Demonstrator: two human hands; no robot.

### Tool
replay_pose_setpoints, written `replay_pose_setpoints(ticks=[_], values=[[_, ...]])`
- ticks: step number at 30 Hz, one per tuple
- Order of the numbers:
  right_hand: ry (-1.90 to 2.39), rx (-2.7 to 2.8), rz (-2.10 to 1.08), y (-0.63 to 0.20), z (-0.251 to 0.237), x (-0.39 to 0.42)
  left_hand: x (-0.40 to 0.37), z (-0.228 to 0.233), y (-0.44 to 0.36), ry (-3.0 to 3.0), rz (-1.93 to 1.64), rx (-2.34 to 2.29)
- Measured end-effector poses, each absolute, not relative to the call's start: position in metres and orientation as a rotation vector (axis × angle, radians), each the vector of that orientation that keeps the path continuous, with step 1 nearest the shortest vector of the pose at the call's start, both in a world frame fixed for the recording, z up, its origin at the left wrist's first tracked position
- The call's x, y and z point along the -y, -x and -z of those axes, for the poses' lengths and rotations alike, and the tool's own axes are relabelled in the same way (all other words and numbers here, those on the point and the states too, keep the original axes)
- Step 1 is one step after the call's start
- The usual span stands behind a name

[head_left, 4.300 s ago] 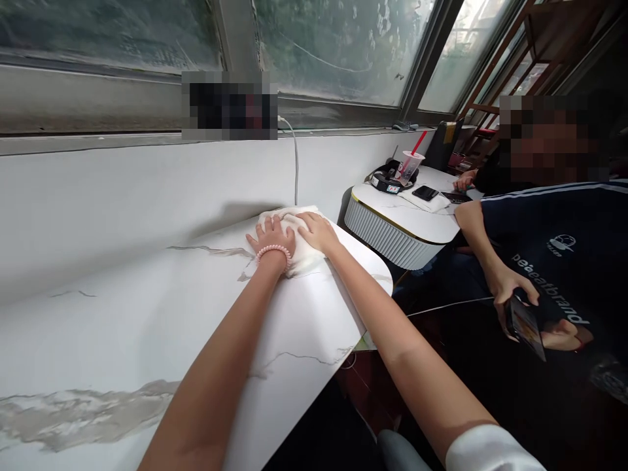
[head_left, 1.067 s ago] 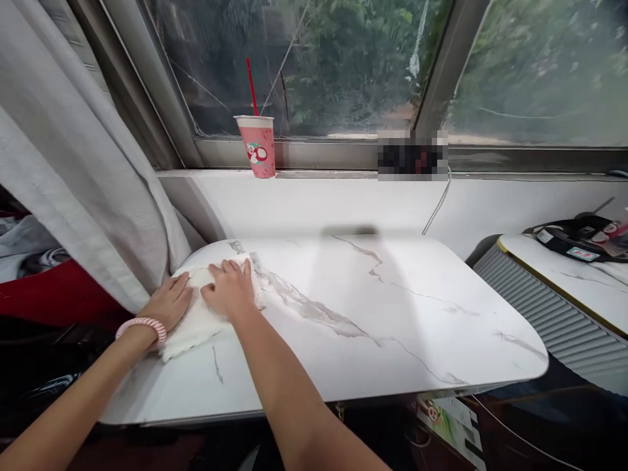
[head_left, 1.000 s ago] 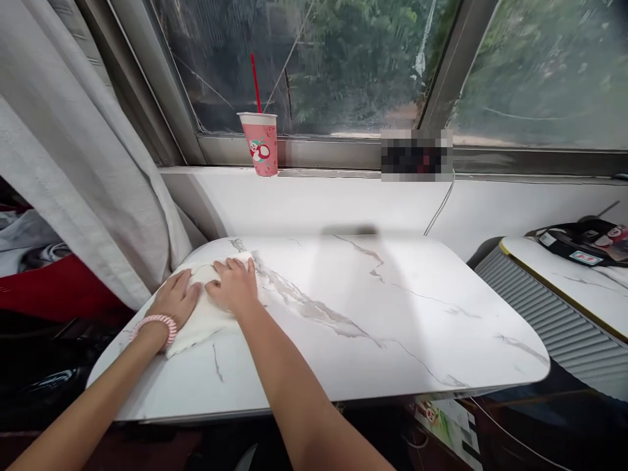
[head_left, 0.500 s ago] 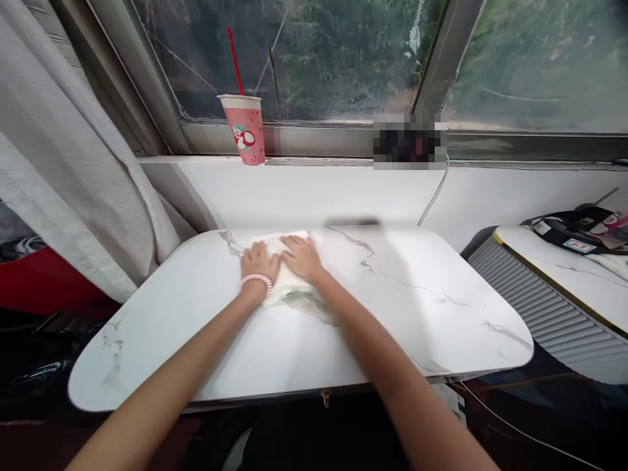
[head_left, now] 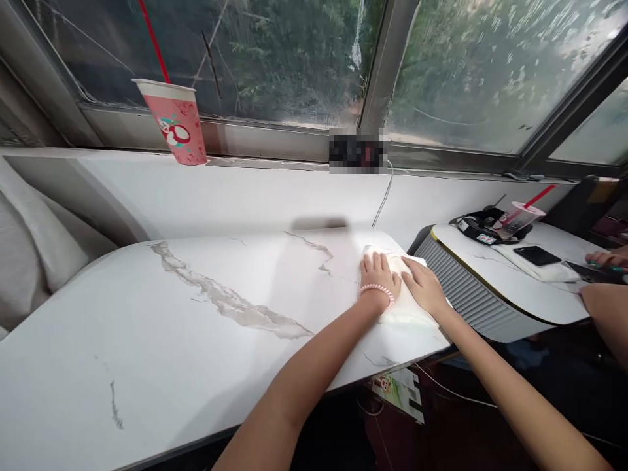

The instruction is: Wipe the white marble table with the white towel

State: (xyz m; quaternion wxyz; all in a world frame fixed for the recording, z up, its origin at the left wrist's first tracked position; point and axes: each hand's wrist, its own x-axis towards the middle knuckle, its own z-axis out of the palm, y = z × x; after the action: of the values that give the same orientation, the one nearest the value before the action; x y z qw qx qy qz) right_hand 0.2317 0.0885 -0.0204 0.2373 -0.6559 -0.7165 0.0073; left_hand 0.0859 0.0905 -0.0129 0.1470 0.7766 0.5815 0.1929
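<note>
White cloth [head_left: 400, 297] lying pressed flat under both hands near the right end of the marble-look table [head_left: 206, 327]

Both palms are bearing down on the cloth with fingers spread and nearly straight, neither hand gripping it: the left hand [head_left: 377, 278], wearing a pink bead bracelet [head_left: 377, 290], is covering the cloth's near-left part, and the right hand [head_left: 422, 289] is resting just beside it toward the table's right edge. Judging by its rumpled edges, the cloth is looking soft, limp and light, likely sliding easily on the smooth top; flat pressure from above is probably suiting it better than a pinch. A pink cup [head_left: 176, 121] is standing on the sill behind the table's left half, well apart from the cloth.
</note>
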Motion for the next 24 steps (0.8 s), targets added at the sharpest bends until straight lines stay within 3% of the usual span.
replay_pose_setpoints(ticks=[5, 11, 18, 24], values=[[1.832, 1.922, 0.097, -0.223, 0.021, -0.058, -0.071, 0.014, -0.076, -2.378, -0.496, -1.602], [1.817, 1.959, 0.042, -0.142, 0.016, -0.045, -0.061, 0.009, -0.003, -2.384, -0.349, -1.612], [1.623, 2.173, -0.186, 0.034, 0.011, -0.045, -0.048, 0.027, 0.182, -2.312, -0.433, -1.929], [1.114, 2.386, -0.273, 0.213, 0.006, 0.006, 0.051, 0.037, 0.375, -1.943, -0.67, -2.395]])
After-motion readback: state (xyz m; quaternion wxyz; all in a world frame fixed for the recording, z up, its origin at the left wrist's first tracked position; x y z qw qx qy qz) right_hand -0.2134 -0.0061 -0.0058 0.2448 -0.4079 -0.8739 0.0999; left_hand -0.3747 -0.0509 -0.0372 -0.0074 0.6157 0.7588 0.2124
